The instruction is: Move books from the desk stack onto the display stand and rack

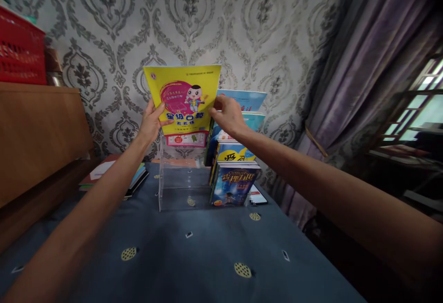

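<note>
Left hand [152, 122] closed on left edge of yellow book [183, 102] — thumb across front, other fingers partly hidden behind. Right hand [226, 113] pinches opposite edge, thumb and fingertips nearly together. Book roughly upright between both sets of fingers. Below fingers: clear rack [176, 198]; below right fingers, tiered standing books [233, 185]. Step in hand, seemingly: lining book up at rack's rear — next move calls for level lowering, right fingertips clear of neighbouring books.

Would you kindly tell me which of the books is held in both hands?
The yellow book, highest in view: the left hand and right hand grip its opposite edges, whereas the dark blue book at front right is in neither hand.
</note>
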Tool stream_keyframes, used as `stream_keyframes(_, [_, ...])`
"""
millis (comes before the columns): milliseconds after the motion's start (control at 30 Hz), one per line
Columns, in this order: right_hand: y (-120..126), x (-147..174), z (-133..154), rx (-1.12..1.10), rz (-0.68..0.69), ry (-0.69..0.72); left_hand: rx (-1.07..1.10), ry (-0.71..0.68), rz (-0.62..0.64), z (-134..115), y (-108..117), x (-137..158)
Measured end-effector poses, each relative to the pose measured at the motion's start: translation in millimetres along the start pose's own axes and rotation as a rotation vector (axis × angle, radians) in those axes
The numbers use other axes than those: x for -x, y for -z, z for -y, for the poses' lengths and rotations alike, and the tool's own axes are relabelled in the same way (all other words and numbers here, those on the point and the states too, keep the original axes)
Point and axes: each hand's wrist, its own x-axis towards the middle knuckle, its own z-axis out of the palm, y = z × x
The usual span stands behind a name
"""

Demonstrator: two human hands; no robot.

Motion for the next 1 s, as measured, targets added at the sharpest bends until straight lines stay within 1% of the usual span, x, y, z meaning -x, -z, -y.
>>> stream_keyframes(67, [2,-2,5,0.057,-0.02,0.0,0.014,0.0,-0.006,1,2,-1])
stream_keyframes(167, [3,-7,10,0.136,-0.079,0.005,-0.001,0.008,0.026,0,5,-6])
stream_keyframes(267, [3,-13,8,0.17,-0.123,-0.02,-0.024,0.025,0.042,-1,7,-12])
stream_keyframes(333, [4,-19,4,0.172,-0.104,-0.048,-0.027,0.038,0.034,1,7,-15])
stream_keyframes(467, [13,-35,-6,0.141,-0.019,-0.085,-0.024,0.044,0.007,3,7,-21])
stream_keyframes(600, [20,-47,-12,0.078,0.064,-0.104,-0.039,0.04,0.001,-4,5,-26])
stream_keyframes(733, [19,-46,-16,0.04,0.029,-0.088,-0.056,0.014,0.023,-8,1,-25])
stream_keyframes(800, [19,-42,-16,0.057,0.034,-0.107,-0.053,0.01,0.012,-4,-1,-23])
stream_keyframes(900, [19,-40,-9,0.12,0.078,-0.16,-0.047,0.03,-0.016,7,-1,-19])
stream_keyframes(1000, [19,-44,-2,0.196,0.128,-0.164,-0.051,0.044,-0.034,16,2,-18])
